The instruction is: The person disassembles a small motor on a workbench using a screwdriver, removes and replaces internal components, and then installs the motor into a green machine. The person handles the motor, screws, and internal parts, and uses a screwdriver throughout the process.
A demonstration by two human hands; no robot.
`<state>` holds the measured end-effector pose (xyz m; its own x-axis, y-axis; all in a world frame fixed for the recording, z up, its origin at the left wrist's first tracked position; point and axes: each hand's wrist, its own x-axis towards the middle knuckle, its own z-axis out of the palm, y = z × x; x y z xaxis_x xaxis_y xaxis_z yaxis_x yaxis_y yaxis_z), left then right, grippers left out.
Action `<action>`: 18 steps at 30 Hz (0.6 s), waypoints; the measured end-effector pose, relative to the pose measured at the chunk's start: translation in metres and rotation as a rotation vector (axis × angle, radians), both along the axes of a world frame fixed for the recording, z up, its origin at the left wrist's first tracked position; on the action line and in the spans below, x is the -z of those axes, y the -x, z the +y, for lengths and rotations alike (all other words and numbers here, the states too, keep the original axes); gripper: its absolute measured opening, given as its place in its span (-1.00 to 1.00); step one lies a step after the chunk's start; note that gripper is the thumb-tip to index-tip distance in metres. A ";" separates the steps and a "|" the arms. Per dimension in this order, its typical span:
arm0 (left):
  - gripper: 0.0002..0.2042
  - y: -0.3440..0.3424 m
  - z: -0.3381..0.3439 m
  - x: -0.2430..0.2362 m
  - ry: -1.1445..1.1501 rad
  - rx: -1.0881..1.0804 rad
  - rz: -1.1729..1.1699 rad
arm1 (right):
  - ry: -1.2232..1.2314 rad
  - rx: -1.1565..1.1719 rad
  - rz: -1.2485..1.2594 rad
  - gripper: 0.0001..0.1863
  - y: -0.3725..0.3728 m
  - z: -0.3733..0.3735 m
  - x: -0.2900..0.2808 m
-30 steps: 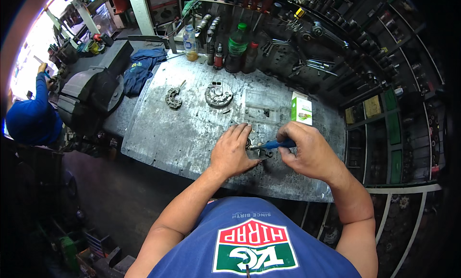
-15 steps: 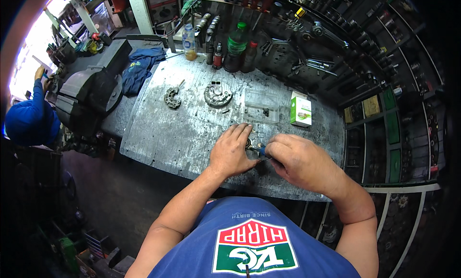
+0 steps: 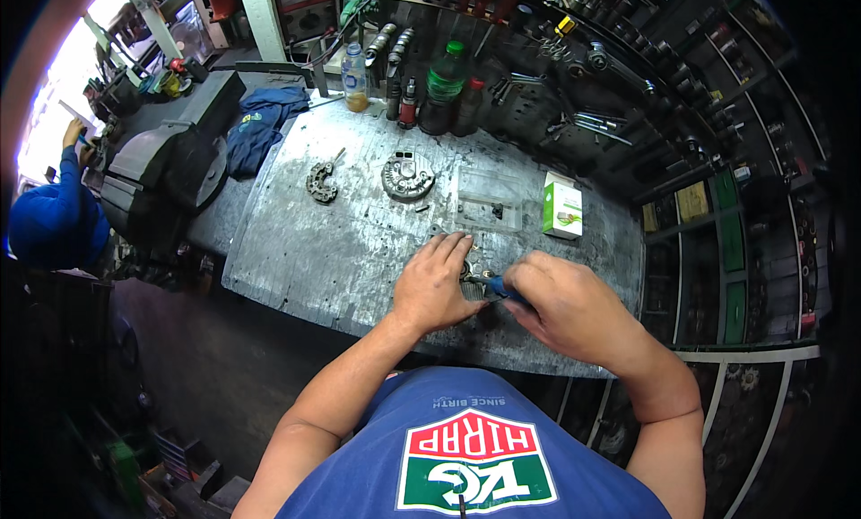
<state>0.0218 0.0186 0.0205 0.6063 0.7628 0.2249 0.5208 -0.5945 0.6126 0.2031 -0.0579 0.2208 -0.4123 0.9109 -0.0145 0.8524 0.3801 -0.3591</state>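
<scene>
One ribbed metal part [image 3: 471,289] lay toward the near edge of the scuffed surface [image 3: 291,254] in the head view, partly hidden. Left hand [image 3: 433,287] rested palm-down over its left side, fingers together, thumb spread off to the right, apparently pinning it. Right hand [image 3: 569,305] was closed around a blue-handled tool [image 3: 500,287], slanting in from the right; tip too small to make out, so its seating could not be told. Judgement on method: steady downward pressure from the left suited the work, its thumb best tucked clear of the tool's line in case of a slip; tip best seated squarely before force, then short, even strokes. Clear tray [image 3: 475,185] with small dark bits stood just beyond, handy for anything loosened. Farther off: round slotted housing [image 3: 407,178], curved metal piece [image 3: 320,183]; white-and-green box [image 3: 562,207] right of the tray.
</scene>
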 end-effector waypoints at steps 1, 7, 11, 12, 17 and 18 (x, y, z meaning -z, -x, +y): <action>0.04 0.000 0.000 0.000 0.000 0.004 -0.001 | 0.014 0.057 -0.023 -0.72 0.003 -0.002 0.000; 0.05 0.003 0.002 0.001 0.012 0.025 -0.011 | 0.111 0.096 -0.046 -0.71 0.011 -0.001 0.003; 0.05 0.002 0.002 0.002 -0.009 0.020 0.001 | 0.079 0.094 -0.008 -0.71 0.002 0.000 0.001; 0.06 0.002 0.002 0.002 -0.007 0.023 0.000 | 0.076 0.095 -0.015 -0.71 0.001 -0.001 0.001; 0.06 0.002 0.002 0.002 -0.022 0.025 0.007 | 0.090 0.116 -0.020 -0.72 0.000 -0.009 0.002; 0.06 0.002 0.001 0.001 -0.022 0.025 0.008 | 0.092 0.119 -0.031 -0.72 0.001 -0.010 0.002</action>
